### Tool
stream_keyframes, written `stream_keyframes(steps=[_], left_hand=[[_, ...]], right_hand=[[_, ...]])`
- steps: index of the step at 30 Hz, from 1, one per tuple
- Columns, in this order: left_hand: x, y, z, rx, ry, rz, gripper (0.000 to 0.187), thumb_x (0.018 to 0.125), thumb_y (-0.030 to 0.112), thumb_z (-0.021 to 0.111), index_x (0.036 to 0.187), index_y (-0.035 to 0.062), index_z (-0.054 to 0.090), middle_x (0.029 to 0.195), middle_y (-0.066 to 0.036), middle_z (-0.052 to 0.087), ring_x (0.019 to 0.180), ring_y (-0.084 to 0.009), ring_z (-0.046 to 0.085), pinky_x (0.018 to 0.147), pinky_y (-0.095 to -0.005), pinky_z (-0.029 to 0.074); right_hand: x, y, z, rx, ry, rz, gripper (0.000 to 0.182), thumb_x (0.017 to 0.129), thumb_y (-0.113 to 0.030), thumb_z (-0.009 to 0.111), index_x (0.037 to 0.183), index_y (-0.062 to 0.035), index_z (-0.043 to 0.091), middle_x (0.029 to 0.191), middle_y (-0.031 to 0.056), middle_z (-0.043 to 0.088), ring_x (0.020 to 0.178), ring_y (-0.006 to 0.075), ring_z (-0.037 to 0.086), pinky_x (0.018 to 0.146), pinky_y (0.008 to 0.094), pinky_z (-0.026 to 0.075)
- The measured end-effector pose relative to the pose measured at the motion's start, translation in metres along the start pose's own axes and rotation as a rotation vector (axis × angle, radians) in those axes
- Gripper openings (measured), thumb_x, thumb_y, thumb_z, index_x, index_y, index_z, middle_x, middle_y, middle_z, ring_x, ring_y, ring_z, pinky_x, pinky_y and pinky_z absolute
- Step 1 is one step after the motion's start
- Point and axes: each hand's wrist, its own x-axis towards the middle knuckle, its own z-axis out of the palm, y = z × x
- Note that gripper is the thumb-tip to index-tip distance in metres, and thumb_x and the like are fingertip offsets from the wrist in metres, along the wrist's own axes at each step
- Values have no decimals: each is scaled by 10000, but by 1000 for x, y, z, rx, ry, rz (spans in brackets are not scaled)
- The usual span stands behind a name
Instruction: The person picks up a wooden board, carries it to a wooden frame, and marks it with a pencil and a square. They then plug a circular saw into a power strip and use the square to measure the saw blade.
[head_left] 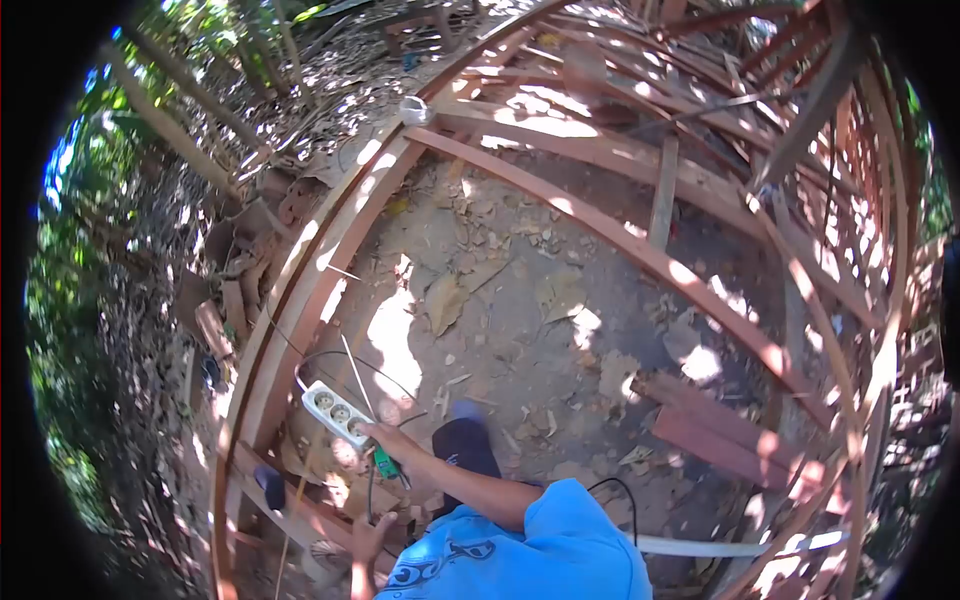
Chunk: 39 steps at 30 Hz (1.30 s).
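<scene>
White power strip (337, 412), its three sockets facing up, above leaf-strewn ground (500, 300) beside a long wooden beam (300, 305). The right hand (395, 447) grips its lower end, with a green object (385, 463) just below. The left hand (368, 540), partly curled, is at a dark cord (370, 495); whether it grips the cord cannot be told.

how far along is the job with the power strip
Done, by the look of it: the white power strip is out, its cord running from the far end. In hand: the right hand is at its near end, a green piece just below; the left hand is lower down. Apparently left: the three visible sockets show no plug in them.
</scene>
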Motion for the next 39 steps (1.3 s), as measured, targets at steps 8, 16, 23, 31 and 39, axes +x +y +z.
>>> stream_keyframes(steps=[8, 16, 23, 31, 39], left_hand=[[57, -37, -5, 577, -6, -273, 505, 872, 477, 613, 816, -24, 628, 684, -133, 591, 675, -220, 548, 636, -366, 430], [162, -27, -2, 379, -210, -357, 257, 862, 282, 680, 867, 28, 642, 777, -91, 649, 712, -163, 604, 655, -307, 464], [183, -22, -80, 521, -1, -349, 217, 760, 205, 728, 929, 87, 659, 795, -87, 675, 697, -225, 651, 651, -350, 506], [137, 52, -182, 504, 864, -703, 273, 879, 252, 633, 819, -14, 635, 684, -150, 621, 623, -176, 584, 596, -361, 466], [117, 59, -247, 412, 1253, -878, 329, 915, 321, 608, 909, -4, 660, 669, -69, 581, 620, -136, 515, 602, -315, 442]], right_hand=[[65, 37, -69, 92, 139, -129, 515, 820, -441, 643, 1015, 35, 673, 770, 88, 670, 640, 151, 616, 584, 328, 491], [120, -57, -187, 196, 330, 59, 393, 883, -388, 609, 920, 3, 588, 636, 67, 600, 511, 129, 582, 443, 257, 464], [180, -297, -253, 375, 626, -63, 496, 874, -516, 554, 960, -28, 551, 658, 59, 567, 518, 170, 566, 420, 285, 462], [256, -575, -238, -32, 454, -560, 431, 894, -427, 531, 1079, -38, 544, 754, 55, 527, 698, 169, 545, 475, 272, 471], [344, -719, -113, -159, 504, -771, 448, 900, -439, 498, 1097, -37, 518, 669, 46, 517, 617, 150, 529, 464, 291, 433]])
